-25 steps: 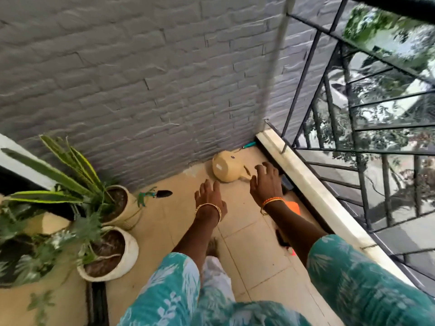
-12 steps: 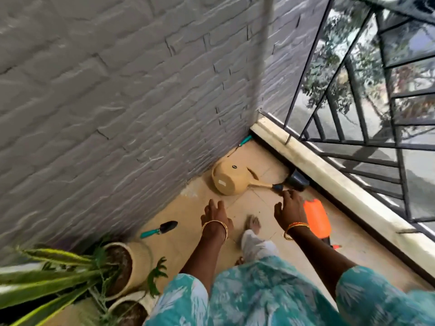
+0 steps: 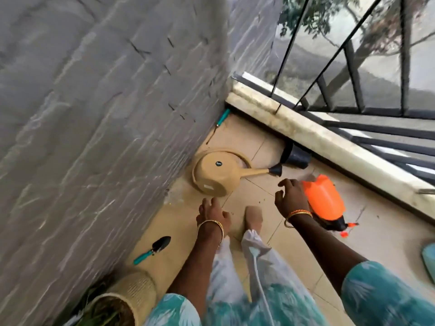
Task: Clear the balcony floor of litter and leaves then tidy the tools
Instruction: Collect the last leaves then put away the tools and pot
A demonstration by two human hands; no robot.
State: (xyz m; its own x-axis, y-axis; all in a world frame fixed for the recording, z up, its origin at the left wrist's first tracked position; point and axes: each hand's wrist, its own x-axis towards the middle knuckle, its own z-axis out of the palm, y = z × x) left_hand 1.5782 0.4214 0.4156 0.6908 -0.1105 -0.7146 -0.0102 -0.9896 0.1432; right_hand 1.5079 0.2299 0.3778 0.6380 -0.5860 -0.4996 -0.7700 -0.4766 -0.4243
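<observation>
A tan watering can [image 3: 216,175] lies tipped against the wall, near a toppled black pot [image 3: 295,156] and an orange sprayer [image 3: 324,198]. Both the left hand [image 3: 213,215] and right hand [image 3: 292,196] hover loosely spread, holding nothing. The woven planter [image 3: 131,292] holds soil.

Grey brick wall [image 3: 98,118] on the left meets a beige tiled floor [image 3: 388,234] in the corner. Pale stone curb [image 3: 329,135] runs under black metal railing [image 3: 348,60], with trees [image 3: 313,12] outside in daylight.

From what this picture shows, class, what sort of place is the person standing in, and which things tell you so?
Most likely a small home balcony: a metal railing on a stone ledge looks out on trees, and a watering can, hand trowel and orange sprayer lie on the tiled floor.
</observation>
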